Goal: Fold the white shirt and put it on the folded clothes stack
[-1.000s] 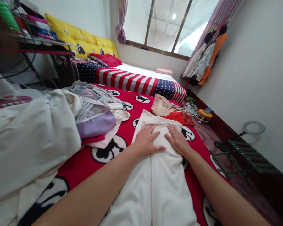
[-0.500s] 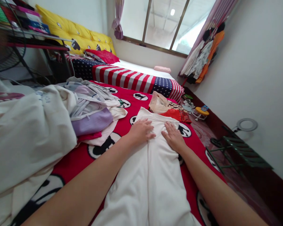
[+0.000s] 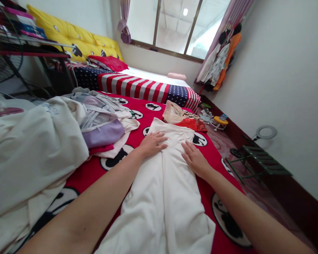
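Observation:
A white garment (image 3: 164,190) lies stretched lengthwise on the red blanket (image 3: 95,178) with black cartoon patches. My left hand (image 3: 151,144) rests flat on its upper left part, fingers spread. Palm down on the upper right part lies my right hand (image 3: 194,159), close to the cloth's right edge. Neither hand grips the fabric. Both forearms reach in from the bottom of the view.
A heap of laundry (image 3: 100,120) and a bulky cream quilt (image 3: 29,155) lie to the left. A beige and red cloth (image 3: 182,118) lies beyond the garment. Further back is a stars-and-stripes bedcover (image 3: 137,88); a green folding chair (image 3: 257,162) stands on the floor at right.
Both hands have slid outward and slightly toward me across the white garment, the right hand moving further down and right. The view has shifted a little.

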A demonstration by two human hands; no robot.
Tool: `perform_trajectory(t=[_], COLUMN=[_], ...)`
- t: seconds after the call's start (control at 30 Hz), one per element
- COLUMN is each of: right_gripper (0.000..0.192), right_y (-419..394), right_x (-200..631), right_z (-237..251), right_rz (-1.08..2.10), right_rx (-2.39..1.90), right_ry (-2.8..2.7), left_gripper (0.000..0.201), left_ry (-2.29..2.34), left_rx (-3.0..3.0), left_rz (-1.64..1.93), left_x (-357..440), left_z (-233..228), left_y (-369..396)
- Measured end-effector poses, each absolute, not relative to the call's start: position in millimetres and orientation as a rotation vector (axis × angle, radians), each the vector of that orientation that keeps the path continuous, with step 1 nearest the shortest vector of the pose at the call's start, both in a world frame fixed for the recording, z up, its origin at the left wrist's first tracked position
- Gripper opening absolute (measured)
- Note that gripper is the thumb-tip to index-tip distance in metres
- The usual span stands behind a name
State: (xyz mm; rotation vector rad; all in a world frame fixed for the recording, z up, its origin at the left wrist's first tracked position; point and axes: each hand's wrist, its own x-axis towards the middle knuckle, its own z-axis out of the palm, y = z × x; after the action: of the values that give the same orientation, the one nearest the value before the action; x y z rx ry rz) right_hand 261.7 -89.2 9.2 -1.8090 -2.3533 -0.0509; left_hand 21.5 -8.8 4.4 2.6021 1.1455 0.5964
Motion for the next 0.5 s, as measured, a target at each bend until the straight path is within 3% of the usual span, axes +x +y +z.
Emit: perform_trajectory(t=[0.33, 0.5], right_gripper=[0.045, 0.060], right_y=[-201.1, -244.6], right_x=[268.5, 273.2], right_z=[14.1, 38.1], right_rz=[0.089, 0.319], right_rx=[-1.452, -1.154], right_ry=[-2.483, -2.680], left_gripper=[0.053, 0.039], left_ry=[1.020, 0.830], left_rx=[2.604, 2.573], left_rz=[0.595, 0.498], left_x=[-14.3, -69.5], left_z=[3.6, 20.3], left_y=[-43.8, -99.3])
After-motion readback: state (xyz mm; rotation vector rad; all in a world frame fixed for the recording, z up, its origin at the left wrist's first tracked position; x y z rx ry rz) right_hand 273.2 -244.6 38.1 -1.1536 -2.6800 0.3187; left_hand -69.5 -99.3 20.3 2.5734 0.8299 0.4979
